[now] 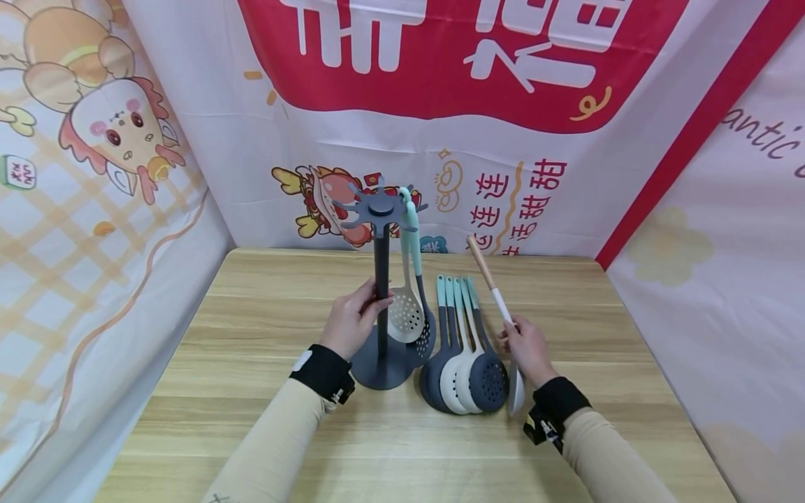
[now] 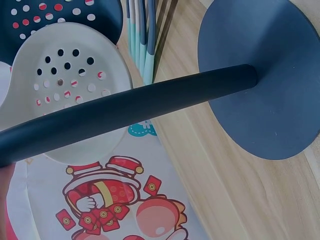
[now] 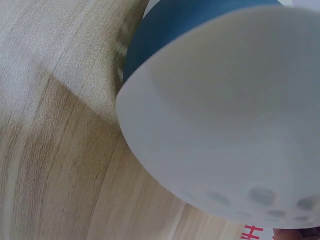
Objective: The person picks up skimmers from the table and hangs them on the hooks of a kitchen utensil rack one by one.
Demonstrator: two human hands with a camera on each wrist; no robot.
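My left hand (image 1: pixel 353 318) grips the pole of a dark utensil stand (image 1: pixel 381 265), which has a round base and a hooked top. A white skimmer (image 1: pixel 407 314) and a dark skimmer (image 1: pixel 428 344) hang from its hooks by mint handles. In my right hand (image 1: pixel 530 349) is a white skimmer with a wood-tipped handle (image 1: pixel 483 265); its perforated head (image 3: pixel 225 125) fills much of the right wrist view. Left of that hand, several overlapping mint-handled utensils lie in a row, a dark skimmer (image 1: pixel 489 383) on top at the right end.
Everything stands or lies on a wood-grain table (image 1: pixel 264 419). Right behind its far edge hangs a printed cloth (image 1: pixel 233 161), with further printed cloths at the left and right sides.
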